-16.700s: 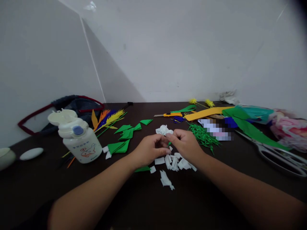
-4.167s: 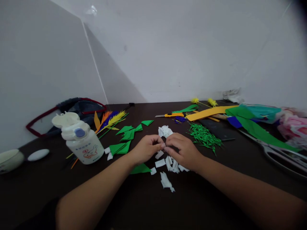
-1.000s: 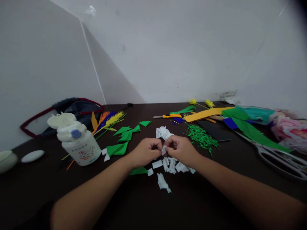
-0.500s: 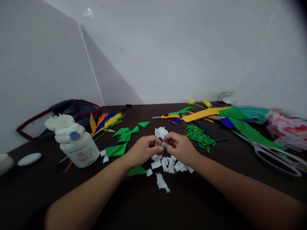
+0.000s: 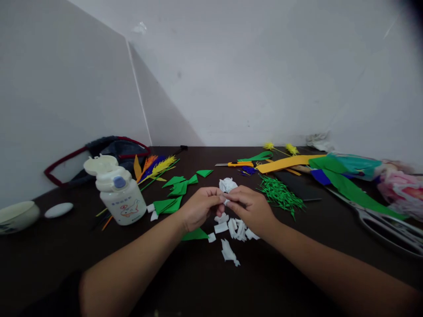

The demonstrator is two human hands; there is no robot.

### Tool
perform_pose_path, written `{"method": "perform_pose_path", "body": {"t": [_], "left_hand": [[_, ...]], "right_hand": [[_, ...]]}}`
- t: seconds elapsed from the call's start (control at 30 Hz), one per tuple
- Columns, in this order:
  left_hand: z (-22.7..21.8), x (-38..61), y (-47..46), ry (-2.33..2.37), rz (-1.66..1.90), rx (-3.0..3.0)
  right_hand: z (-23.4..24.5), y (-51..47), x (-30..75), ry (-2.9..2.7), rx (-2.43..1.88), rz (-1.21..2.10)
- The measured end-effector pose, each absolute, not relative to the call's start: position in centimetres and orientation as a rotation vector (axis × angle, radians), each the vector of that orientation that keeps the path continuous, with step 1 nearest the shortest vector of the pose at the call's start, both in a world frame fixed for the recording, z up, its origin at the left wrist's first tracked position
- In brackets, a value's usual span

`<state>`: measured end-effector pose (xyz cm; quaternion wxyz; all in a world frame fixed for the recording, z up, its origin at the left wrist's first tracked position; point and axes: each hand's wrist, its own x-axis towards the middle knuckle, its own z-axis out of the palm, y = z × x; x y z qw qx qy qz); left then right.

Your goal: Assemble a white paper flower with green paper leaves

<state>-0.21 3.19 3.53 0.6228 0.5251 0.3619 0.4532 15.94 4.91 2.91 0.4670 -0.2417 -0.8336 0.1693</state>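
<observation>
My left hand point(image 5: 205, 206) and my right hand point(image 5: 250, 207) meet over the middle of the dark table. Their fingertips pinch a small white paper piece point(image 5: 226, 202), mostly covered by the fingers. Just behind them lies a crumpled white paper clump point(image 5: 228, 184). Below my hands are several loose white paper scraps point(image 5: 237, 229), and a longer twisted scrap point(image 5: 229, 252) lies closer to me. Folded green paper pieces point(image 5: 168, 205) spread to the left of my left hand. A heap of thin green paper shreds point(image 5: 280, 193) lies right of my right hand.
A white bottle point(image 5: 124, 202) with its lid up stands left, near a bowl point(image 5: 20, 216) and a white oval object point(image 5: 58, 210). Yellow and orange paper plumes point(image 5: 161, 166) lie behind it. A yellow cutter knife point(image 5: 236, 164) lies at the back; large scissors point(image 5: 370, 218) lie right.
The view has turned slightly left, so things appear shifted to the right. My fingers have drawn closer together around the small white paper piece.
</observation>
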Motion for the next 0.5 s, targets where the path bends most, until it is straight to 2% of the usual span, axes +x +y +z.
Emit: {"method": "perform_pose_path", "body": {"t": [0.5], "left_hand": [[3.08, 0.18, 3.09, 0.797, 1.009, 1.309]], "right_hand": [[2.62, 4.9, 15.73, -1.934, -0.634, 0.359]]}}
